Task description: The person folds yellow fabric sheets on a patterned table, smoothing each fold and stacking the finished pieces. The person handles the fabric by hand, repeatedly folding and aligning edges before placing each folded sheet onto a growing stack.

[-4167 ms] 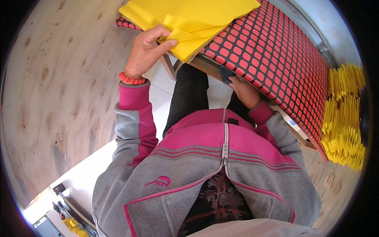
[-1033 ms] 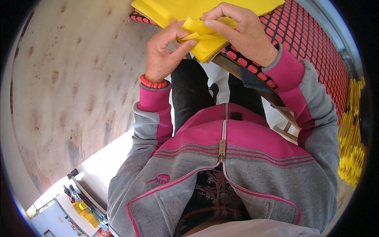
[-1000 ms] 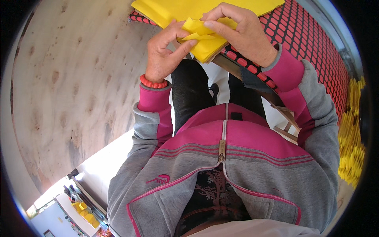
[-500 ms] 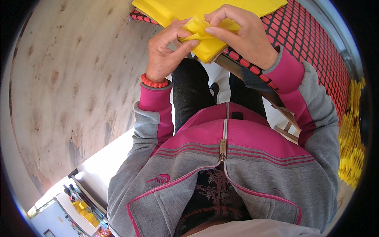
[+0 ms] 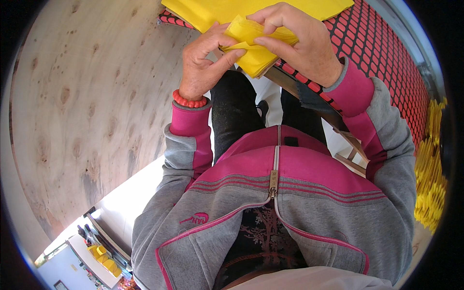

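Between my hands is a small stack of thin yellow sheets (image 5: 256, 61); whether they are paper or cloth I cannot tell. My left hand (image 5: 203, 55), with a red bead bracelet at the wrist, grips the stack's left edge, its thumb pressed on top. On the other side my right hand (image 5: 302, 41) pinches the upper sheets between thumb and bent fingers, and they stand lifted in a fold. Behind both hands a larger yellow sheet (image 5: 200, 10) lies flat on a table with a red and black patterned cover (image 5: 367, 53).
To my left is a broad wooden board (image 5: 92, 96) with knots. Bundles of yellow strips (image 5: 430, 179) hang at the far right. A shelf (image 5: 92, 258) with small yellow things shows at the lower left. Wooden legs (image 5: 355, 145) stand below the table's near edge.
My right hand has shifted slightly to the right. The upper yellow sheets are spread a little wider and higher. My left hand stays in place on the stack.
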The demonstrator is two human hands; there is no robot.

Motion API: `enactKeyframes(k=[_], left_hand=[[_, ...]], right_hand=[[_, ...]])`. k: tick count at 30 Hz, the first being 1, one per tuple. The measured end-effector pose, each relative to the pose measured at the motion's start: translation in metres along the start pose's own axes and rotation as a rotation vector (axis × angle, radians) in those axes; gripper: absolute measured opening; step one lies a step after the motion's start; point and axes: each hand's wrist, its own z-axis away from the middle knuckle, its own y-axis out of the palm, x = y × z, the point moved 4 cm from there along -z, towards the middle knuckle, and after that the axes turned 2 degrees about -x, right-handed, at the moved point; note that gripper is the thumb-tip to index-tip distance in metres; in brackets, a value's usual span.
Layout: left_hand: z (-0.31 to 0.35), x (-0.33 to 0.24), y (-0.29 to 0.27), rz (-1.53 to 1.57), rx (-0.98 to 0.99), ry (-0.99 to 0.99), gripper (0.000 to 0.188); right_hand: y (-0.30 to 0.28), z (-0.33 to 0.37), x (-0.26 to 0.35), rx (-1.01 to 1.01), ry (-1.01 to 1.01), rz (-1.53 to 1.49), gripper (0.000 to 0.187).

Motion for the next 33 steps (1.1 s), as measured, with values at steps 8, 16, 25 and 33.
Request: enactKeyframes(k=[8, 16, 25, 33], left_hand=[[-0.0024, -0.0013, -0.0003, -0.025, 0.027, 0.052, 0.013], [-0.0009, -0.0008, -0.0006, -0.004, 0.019, 0.017, 0.013], [-0.0006, 0.0, -0.0015, -0.02, 0.027, 0.015, 0.014], [-0.0006, 0.0015, -0.0015, -0.061, 0.042, 0.024, 0.014]], right_hand=[[0.0016, 0.0005, 0.0024, 0.012, -0.09, 0.07, 0.03], [0.0022, 0.0016, 0.0002, 0.028, 0.004, 0.07, 0.033], [0.0009, 0.0007, 0.0015, 0.047, -0.012, 0.043, 0.035], [0.0, -0.0002, 0.0022, 0.024, -0.026, 0.019, 0.033]])
